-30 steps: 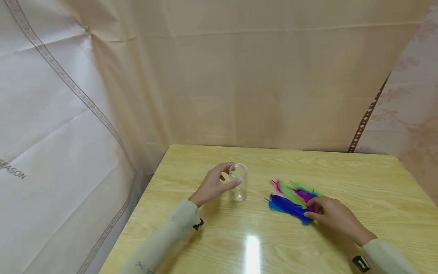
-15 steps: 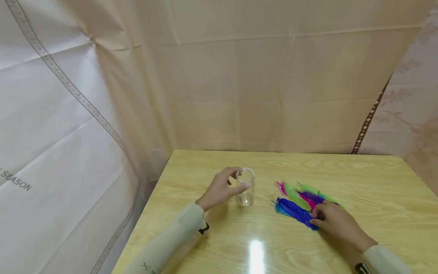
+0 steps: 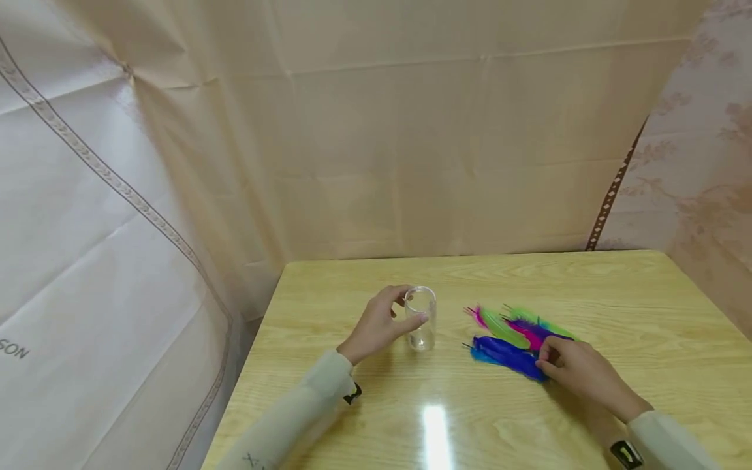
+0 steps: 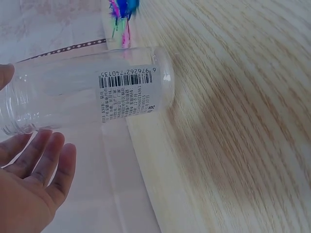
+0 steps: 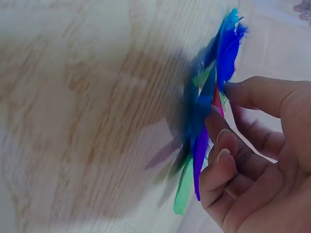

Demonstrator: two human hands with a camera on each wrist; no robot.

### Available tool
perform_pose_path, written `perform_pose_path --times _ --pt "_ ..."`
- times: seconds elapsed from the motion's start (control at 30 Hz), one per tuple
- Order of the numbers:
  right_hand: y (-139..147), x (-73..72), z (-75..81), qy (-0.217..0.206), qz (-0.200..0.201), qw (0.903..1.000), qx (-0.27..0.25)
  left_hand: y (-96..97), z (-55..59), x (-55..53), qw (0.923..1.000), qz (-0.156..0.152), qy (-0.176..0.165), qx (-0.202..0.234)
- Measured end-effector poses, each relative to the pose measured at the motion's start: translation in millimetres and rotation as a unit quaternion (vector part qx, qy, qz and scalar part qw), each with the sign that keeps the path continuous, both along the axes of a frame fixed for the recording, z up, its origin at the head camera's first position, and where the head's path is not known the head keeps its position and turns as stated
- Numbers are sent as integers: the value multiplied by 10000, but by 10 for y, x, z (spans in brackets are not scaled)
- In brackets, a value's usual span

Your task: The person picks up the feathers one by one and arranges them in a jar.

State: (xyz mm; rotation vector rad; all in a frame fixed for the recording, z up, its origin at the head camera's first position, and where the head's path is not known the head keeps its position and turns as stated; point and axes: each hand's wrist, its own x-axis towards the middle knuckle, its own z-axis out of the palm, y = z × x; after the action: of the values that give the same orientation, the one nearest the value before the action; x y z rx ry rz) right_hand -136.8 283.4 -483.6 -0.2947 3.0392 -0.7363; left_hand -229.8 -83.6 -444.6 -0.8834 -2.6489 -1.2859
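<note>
My left hand (image 3: 382, 323) holds a clear jar (image 3: 421, 329) upright at the table, thumb on one side of the rim and fingers on the other. In the left wrist view the jar (image 4: 87, 87) shows a threaded neck and a printed barcode label (image 4: 127, 92). To the right lies a loose bunch of dyed feathers: dark blue (image 3: 508, 356), lime green (image 3: 504, 329), pink and purple. My right hand (image 3: 578, 372) pinches the right end of the dark blue feather between thumb and fingers. Up close, the blue feather (image 5: 230, 58) meets the thumb tip; fingertips touch the feathers behind it.
Both hands work over a light wood-grain table (image 3: 329, 294). Beige cloth (image 3: 382, 150) hangs behind its far edge, and pale sheeting (image 3: 106, 274) hangs along the left. A bright light reflection (image 3: 436, 437) lies near the front.
The right hand's thumb and fingers have closed together on the blue feather's end. The left hand keeps its hold on the jar. The head view has shifted slightly.
</note>
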Motion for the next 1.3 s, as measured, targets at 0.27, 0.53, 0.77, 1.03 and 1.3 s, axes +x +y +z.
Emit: perform_pose_path --times 0.27,0.53,0.77,1.03,1.3 --pt "-39 21 -80 -397 221 9989 99 12 26 33 10000 53 -30 -7" --pt "-63 31 -91 151 377 9990 198 7 29 41 10000 30 -69 -45" --pt "-12 19 -40 -46 158 9995 -253 -3 30 41 10000 18 -33 -85" --pt "48 -2 28 -235 -84 9985 -490 -6 20 34 9999 4 -92 -72" --pt "107 -48 118 -252 -442 9972 -557 -5 26 16 9999 -3 -110 -74"
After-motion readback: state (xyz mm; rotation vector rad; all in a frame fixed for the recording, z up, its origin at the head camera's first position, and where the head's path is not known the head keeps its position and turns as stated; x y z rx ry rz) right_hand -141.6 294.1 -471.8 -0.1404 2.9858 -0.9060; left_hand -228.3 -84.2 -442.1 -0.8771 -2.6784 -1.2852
